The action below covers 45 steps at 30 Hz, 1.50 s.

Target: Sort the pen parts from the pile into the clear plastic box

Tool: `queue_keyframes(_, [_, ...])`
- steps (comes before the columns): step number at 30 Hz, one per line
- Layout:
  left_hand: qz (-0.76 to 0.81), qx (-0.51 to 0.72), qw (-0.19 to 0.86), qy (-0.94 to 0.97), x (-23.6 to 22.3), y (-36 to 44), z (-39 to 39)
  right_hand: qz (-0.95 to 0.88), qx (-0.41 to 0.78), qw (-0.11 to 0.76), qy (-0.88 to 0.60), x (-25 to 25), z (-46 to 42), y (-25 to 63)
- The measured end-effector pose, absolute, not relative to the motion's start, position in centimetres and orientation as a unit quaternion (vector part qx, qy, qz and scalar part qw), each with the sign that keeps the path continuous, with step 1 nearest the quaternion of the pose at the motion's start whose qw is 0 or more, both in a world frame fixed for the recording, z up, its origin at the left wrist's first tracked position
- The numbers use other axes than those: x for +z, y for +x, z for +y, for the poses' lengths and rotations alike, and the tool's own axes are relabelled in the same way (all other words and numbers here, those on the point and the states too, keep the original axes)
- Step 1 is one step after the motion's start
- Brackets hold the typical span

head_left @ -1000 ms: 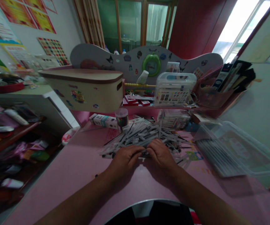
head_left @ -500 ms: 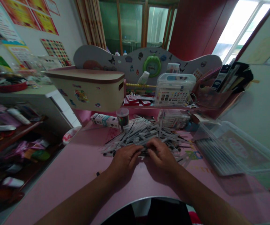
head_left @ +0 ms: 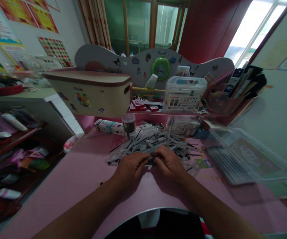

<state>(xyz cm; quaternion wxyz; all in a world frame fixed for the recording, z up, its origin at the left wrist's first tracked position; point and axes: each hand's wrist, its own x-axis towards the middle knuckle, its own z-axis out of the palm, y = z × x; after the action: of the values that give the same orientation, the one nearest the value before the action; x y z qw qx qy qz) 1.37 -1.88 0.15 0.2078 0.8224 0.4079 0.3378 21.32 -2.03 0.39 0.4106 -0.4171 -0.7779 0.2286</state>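
A big heap of clear-barrelled pens [head_left: 145, 141], some with dark ends, lies on the pink desk [head_left: 83, 169] in front of me. At its near edge, my left hand [head_left: 131, 166] and my right hand [head_left: 169, 162] meet with fingertips almost touching. Thumb and fingers are pinched on both, around what looks like a pen, dark where it shows between them; most of it is hidden by the fingers. To the right, a clear plastic box [head_left: 270, 169] contains a row of neatly laid pens [head_left: 229, 164].
Behind the heap stand a clear cup [head_left: 129, 124], a long printed carton [head_left: 108, 126] and a clear case [head_left: 183, 126]. The shelf above carries a lidded cream bin [head_left: 91, 96], a handled plastic case [head_left: 184, 94] and a green clock [head_left: 160, 68]. A small black piece [head_left: 101, 183] lies by my left forearm.
The whole view has shifted slightly as my head moved. Both hands stay together at the heap's near edge, with the pinch much the same.
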Motion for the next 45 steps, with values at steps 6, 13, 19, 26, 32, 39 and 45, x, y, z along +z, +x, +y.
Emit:
queue_keyframes(6, [0.435,0.311,0.162,0.829,0.5,1.1,-1.7,-0.77,0.209,0.416,-0.437,0.7,-2.0,21.2])
queue_keyframes(13, [0.433,0.29,0.144,0.841,0.9,0.8,-1.6,-0.803,0.172,0.399,-0.407,0.5,-1.8,21.5])
queue_keyframes(19, [0.429,0.301,0.145,0.84,1.1,0.9,-1.6,-0.767,0.212,0.427,-0.429,0.7,-2.2,21.3])
queue_keyframes(26, [0.429,0.298,0.138,0.842,0.8,0.8,-1.6,-0.779,0.208,0.425,-0.412,0.3,-1.7,21.3])
queue_keyframes(32, [0.43,0.301,0.139,0.84,0.8,0.7,-1.5,-0.779,0.206,0.443,-0.393,0.1,-1.6,21.7])
queue_keyframes(39, [0.435,0.312,0.157,0.83,0.9,0.8,-1.5,-0.778,0.186,0.436,-0.412,0.2,-1.6,21.4])
queue_keyframes(45, [0.485,0.481,0.207,0.7,1.2,0.0,-0.3,-0.801,0.076,0.373,-0.461,-0.5,-0.8,21.0])
